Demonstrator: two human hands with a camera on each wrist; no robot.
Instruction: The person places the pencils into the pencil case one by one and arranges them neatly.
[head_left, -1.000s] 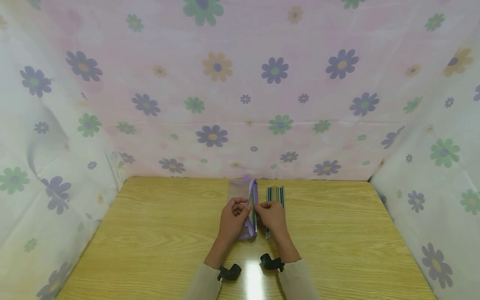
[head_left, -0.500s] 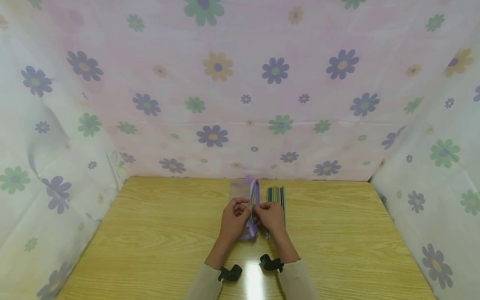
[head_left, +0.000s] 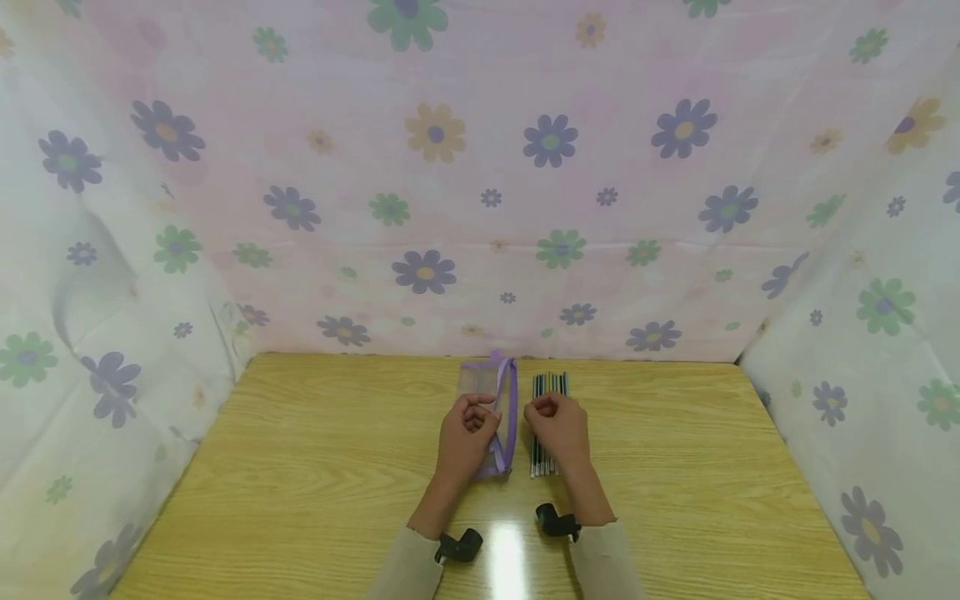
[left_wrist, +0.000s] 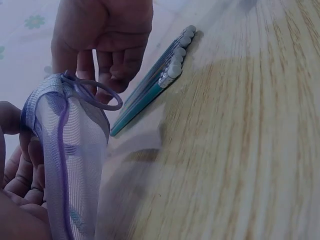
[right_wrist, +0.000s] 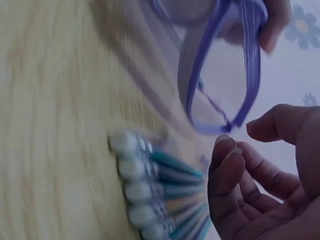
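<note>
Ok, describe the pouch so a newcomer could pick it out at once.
Find the wood-grain table, then the middle of its far side, near the flowered backdrop. The pouch is there, gripped by the left hand, just left of the row of pencils. Unlike those, it is broad, pale mesh with a purple-trimmed open mouth.

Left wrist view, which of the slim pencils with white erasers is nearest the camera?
The teal-green pencil at the row's near end; the other pencils sit partly hidden behind it.
</note>
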